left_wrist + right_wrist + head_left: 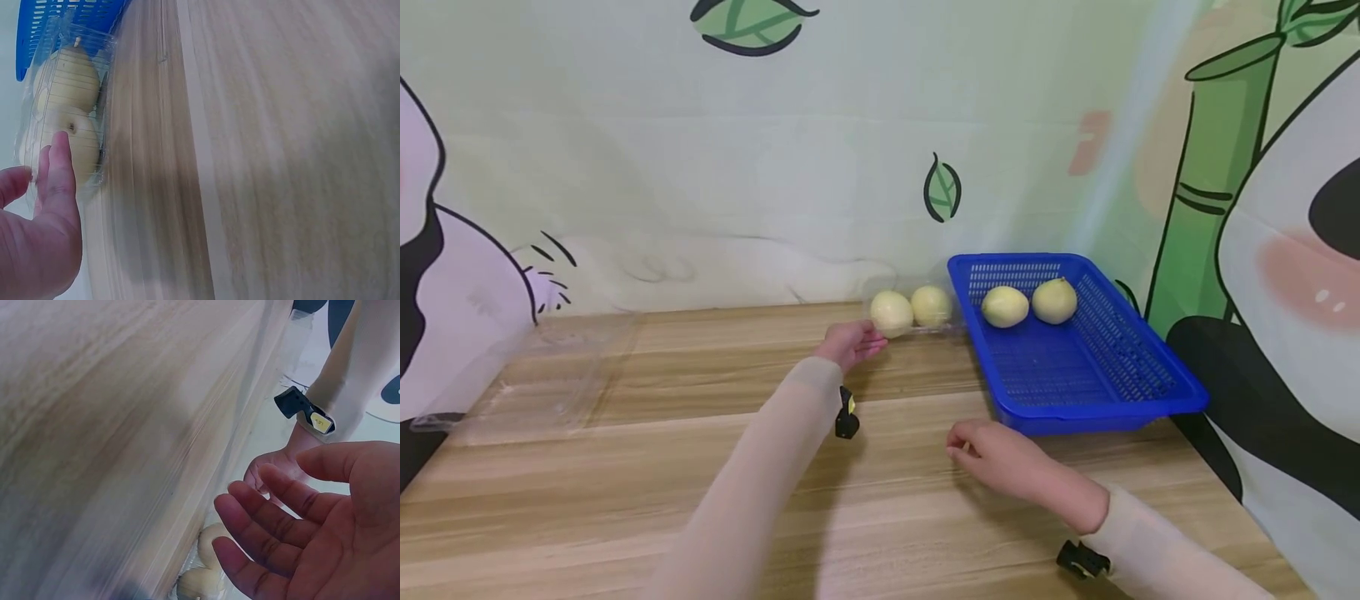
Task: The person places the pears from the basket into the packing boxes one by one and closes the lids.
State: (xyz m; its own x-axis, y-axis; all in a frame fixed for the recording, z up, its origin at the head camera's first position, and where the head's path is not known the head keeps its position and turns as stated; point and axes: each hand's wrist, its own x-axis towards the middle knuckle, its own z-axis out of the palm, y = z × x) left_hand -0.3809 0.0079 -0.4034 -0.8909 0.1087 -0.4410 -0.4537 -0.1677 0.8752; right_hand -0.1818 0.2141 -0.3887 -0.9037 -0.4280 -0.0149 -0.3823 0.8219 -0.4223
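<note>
Two pale yellow pears [891, 314] sit in a clear plastic box [103, 178] against the back wall, left of the basket. My left hand [852, 342] is at the box's left end. In the left wrist view its fairly straight fingers [60, 175] overlap the near side, with the thumb tip beside the box's edge. My right hand [1000, 457] is over the table in front of the basket, its fingers loosely curled and holding nothing. Two more pears [1054, 301] lie near the back of the blue plastic basket [1093, 408].
Another clear plastic container [542, 387] lies on the left of the wooden table [700, 475]. A printed cloth [820, 167] with leaves, bamboo and pandas hangs behind and at both sides. The basket stands near the table's right edge.
</note>
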